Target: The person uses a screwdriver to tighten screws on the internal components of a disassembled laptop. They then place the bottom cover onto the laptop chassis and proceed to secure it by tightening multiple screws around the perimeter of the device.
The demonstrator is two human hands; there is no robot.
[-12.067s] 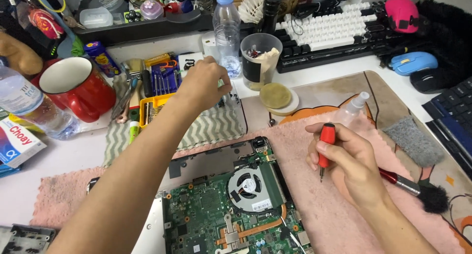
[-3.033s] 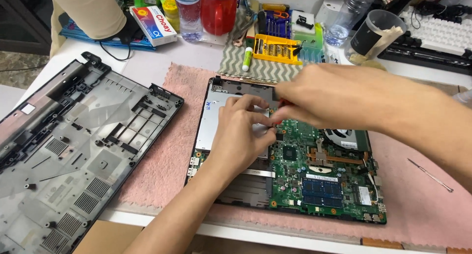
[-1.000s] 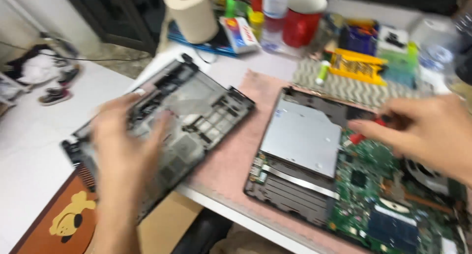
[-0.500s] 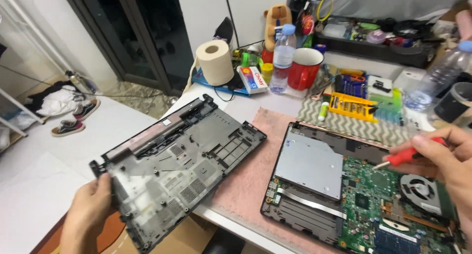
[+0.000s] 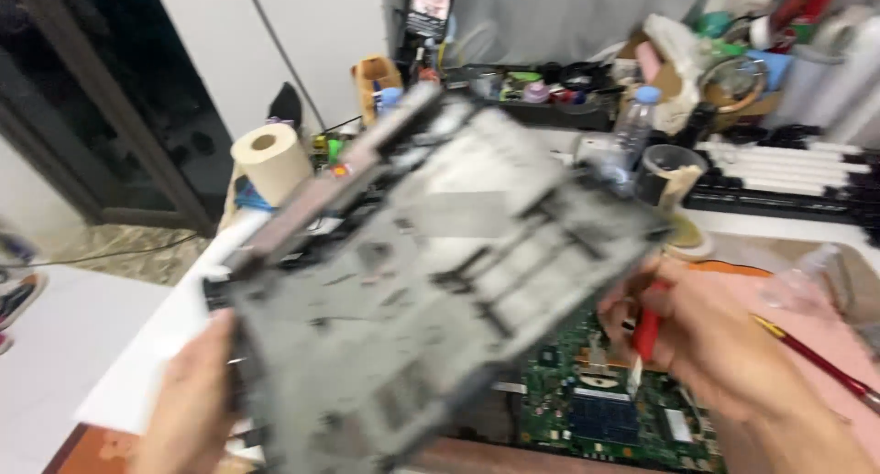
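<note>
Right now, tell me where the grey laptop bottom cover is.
In the head view the grey bottom cover is lifted mid-frame, tilted, between the left hand and the right hand, above the green circuit board.

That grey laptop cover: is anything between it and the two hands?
No. The left hand grips the grey cover at its near corner; the right hand, holding a red screwdriver, touches its right edge.

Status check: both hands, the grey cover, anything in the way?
Left hand grips grey laptop bottom cover, lifted and tilted, blurred. Right hand holds red-handled screwdriver, touching the cover's edge. Green motherboard directly beneath; bottle and cup close behind.
</note>
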